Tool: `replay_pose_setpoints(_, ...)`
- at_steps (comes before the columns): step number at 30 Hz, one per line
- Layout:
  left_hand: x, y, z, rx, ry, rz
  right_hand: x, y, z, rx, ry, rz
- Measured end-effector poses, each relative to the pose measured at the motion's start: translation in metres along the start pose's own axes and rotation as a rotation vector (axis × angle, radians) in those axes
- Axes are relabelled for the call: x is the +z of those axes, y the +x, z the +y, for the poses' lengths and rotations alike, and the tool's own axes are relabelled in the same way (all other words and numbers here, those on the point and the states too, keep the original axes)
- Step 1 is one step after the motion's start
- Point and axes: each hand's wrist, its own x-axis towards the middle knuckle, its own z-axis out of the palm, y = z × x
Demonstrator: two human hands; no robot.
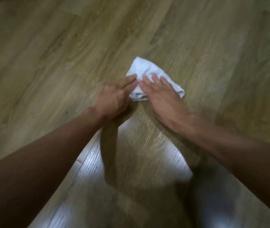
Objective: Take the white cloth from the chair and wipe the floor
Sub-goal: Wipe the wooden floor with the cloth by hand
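While both bare arms reach from the lower corners toward the middle of the frame, the two hands meet on the white cloth point(147, 68), which lies crumpled on the wooden floor point(48, 46) a little above and right of the centre. The right hand point(162, 97) lies flat on the lower right part of the cloth, with its fingers straight and a little spread; it presses down and grips nothing. The left hand point(114, 94) is turned on its side just left of the cloth. The fingers that show are stretched out, and their tips touch the left edge of the cloth; the thumb does not show. The cloth is folded into a rough triangle, with one corner pointing to the upper part of the frame. A pale reflection of light point(98, 162) lies on the planks in the lower middle, between the forearms. The whole picture is slightly blurred.
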Motion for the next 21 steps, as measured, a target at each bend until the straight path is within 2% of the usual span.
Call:
replay_pose_setpoints(3,-0.005,0.024,-0.025,0.002,0.021,-0.061,-0.011,0.026,0.008,-0.002,-0.031,-0.060)
replay_pose_setpoints(6,-0.010,0.057,-0.046,-0.138,0.010,-0.164,-0.025,0.072,0.012,0.009,-0.036,-0.110)
replay_pose_setpoints(9,-0.016,0.065,-0.039,-0.273,-0.092,-0.152,-0.024,0.086,-0.003,0.142,0.085,-0.105)
replay_pose_setpoints(11,-0.018,0.044,-0.027,-0.277,-0.119,-0.111,-0.016,0.070,-0.018,0.172,0.135,-0.072)
replay_pose_setpoints(15,-0.014,-0.020,-0.034,-0.225,-0.129,-0.041,0.002,0.033,-0.047,-0.003,0.068,-0.031)
replay_pose_setpoints(18,-0.012,-0.008,-0.048,-0.245,-0.044,-0.080,-0.010,0.053,-0.038,-0.018,0.051,-0.062)
replay_pose_setpoints(21,-0.018,0.028,-0.064,-0.270,0.005,-0.106,-0.025,0.085,-0.039,0.069,0.050,-0.101)
